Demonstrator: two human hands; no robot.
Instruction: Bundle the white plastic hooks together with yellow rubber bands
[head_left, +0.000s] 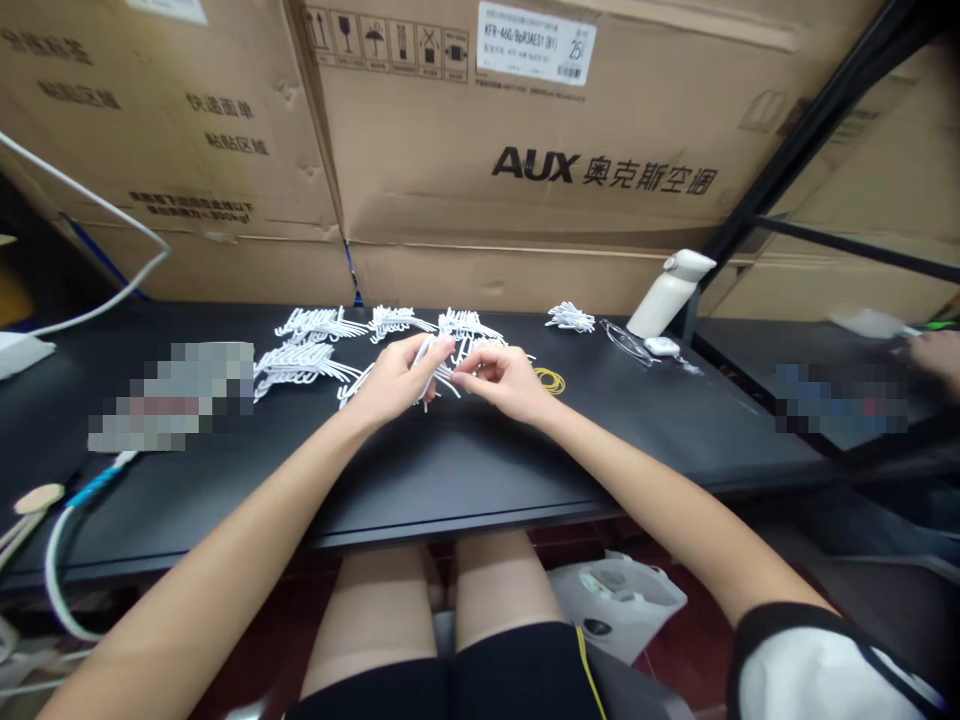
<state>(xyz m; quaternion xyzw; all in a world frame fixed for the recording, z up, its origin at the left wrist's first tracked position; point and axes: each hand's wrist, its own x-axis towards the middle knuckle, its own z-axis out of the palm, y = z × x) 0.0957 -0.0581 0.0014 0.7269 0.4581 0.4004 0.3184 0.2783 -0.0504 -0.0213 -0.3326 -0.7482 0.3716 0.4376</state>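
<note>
My left hand (401, 378) is closed around a small bunch of thin white hooked rods (448, 384), whose ends stick out to the right between the fingers. Close by on the right, my right hand (506, 380) has its thumb and fingertips pinched at the ends of that bunch. What lies in this pinch is too small to make out. Bundles of similar white rods with bent ends (296, 362) lie on the black table (450, 470) behind and left of my hands. Yellow rubber bands (550, 380) lie just right of my right hand.
A loose white pile (571, 317), glasses (628, 342), a small white case (661, 346) and a white bottle (667, 295) are at the back right. Large cardboard boxes (525, 220) wall the rear. At left are a blurred-out object (180, 395) and a white cable (56, 570). Another person's hand (937, 352) shows far right.
</note>
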